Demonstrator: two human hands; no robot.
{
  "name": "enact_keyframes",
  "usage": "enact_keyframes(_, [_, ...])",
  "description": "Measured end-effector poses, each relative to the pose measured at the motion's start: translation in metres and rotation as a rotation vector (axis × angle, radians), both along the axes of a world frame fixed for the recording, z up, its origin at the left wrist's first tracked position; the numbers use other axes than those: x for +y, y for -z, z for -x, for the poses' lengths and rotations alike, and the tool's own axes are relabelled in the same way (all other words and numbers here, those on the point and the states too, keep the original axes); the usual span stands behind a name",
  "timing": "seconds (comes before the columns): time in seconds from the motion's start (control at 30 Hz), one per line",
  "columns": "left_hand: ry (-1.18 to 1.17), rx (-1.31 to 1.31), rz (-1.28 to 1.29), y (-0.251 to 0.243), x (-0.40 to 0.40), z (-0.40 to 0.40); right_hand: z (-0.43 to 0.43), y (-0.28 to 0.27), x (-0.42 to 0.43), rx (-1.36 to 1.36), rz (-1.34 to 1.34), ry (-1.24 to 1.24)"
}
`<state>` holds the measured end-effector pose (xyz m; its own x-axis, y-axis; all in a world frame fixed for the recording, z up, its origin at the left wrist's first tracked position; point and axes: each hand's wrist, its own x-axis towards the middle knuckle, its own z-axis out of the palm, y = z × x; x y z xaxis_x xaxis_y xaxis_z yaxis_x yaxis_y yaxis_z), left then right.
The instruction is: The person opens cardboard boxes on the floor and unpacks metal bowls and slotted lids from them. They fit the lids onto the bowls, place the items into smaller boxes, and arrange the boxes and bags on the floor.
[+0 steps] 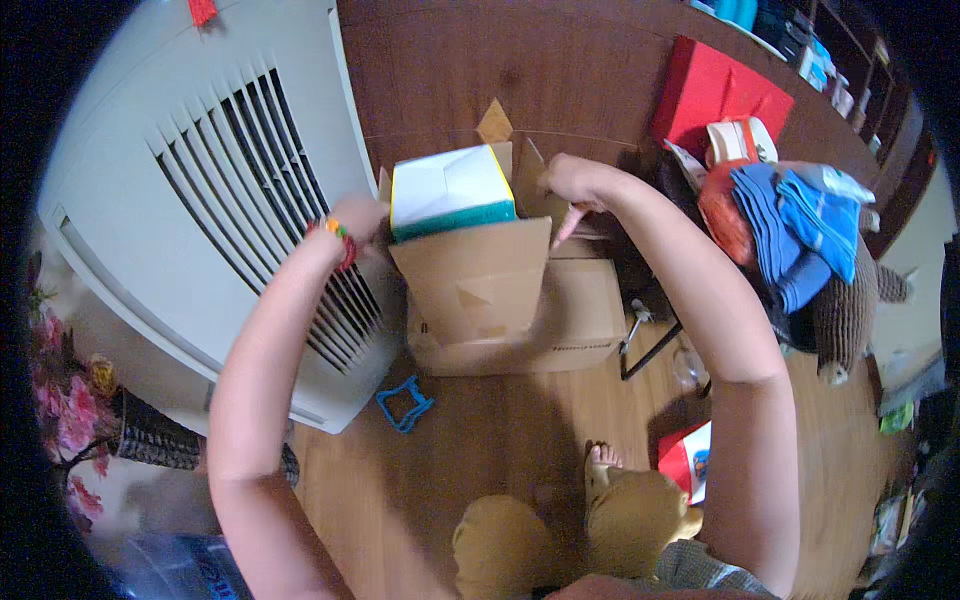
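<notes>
An open cardboard box [472, 277] stands in front of me on a larger cardboard carton [585, 307]. A white and teal box [450, 187] with a yellow edge sits in its opening and sticks up above the front flap. At the left side of the opening is my left hand [360, 221], blurred, with a beaded bracelet on the wrist. Whether its fingers grip the flap is unclear. My right hand [581, 184] has its fingers curled at the raised right flap [531, 176], one digit pointing down towards the front flap.
A white slatted appliance [300, 240] stands close on the left. Beyond the boxes rises a dark wood panel [435, 67]. To the right, folded blue cloths [795, 225] lie heaped beside a red bag [720, 97]. A blue plastic frame [405, 405] lies on the wood floor [480, 442].
</notes>
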<state>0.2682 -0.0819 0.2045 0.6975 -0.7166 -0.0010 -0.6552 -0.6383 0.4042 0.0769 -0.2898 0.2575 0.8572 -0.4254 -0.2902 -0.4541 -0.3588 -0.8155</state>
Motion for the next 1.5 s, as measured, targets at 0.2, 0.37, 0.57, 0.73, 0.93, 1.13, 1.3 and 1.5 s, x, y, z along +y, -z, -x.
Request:
enact_keyframes(0.2, [-0.23, -0.314, -0.088, -0.023, -0.046, -0.07, -0.083, 0.004, -0.043, -0.009, -0.1, -0.174])
enact_keyframes(0.37, [-0.429, -0.27, 0.007, -0.009, -0.079, -0.106, -0.14, 0.033, -0.074, -0.043, -0.094, -0.166])
enact_keyframes(0.57, [-0.542, -0.255, -0.027, 0.065, -0.118, -0.124, -0.194, 0.107, -0.102, -0.153, -0.171, -0.062])
enact_keyframes(0.73, [-0.69, -0.033, 0.548, 0.116, -0.088, -0.134, -0.211, 0.131, -0.094, -0.151, -0.102, -0.076])
enact_keyframes(0.93, [-0.295, 0.613, 1.457, 0.195, -0.089, -0.055, -0.215, 0.137, -0.116, -0.149, -0.32, 0.105])
enact_keyframes(1.13, [-0.44, -0.221, 0.62, 0.27, -0.115, 0.007, -0.234, 0.152, -0.112, -0.275, -0.366, 0.133])
enact_keyframes(1.3, [-0.21, -0.089, 0.283, 0.26, -0.151, -0.004, -0.283, 0.182, -0.134, -0.346, -0.061, 0.041])
enact_keyframes(1.5, [-0.245, -0.011, 0.279, 0.253, -0.132, -0.021, -0.307, 0.188, -0.108, -0.314, 0.12, 0.046])
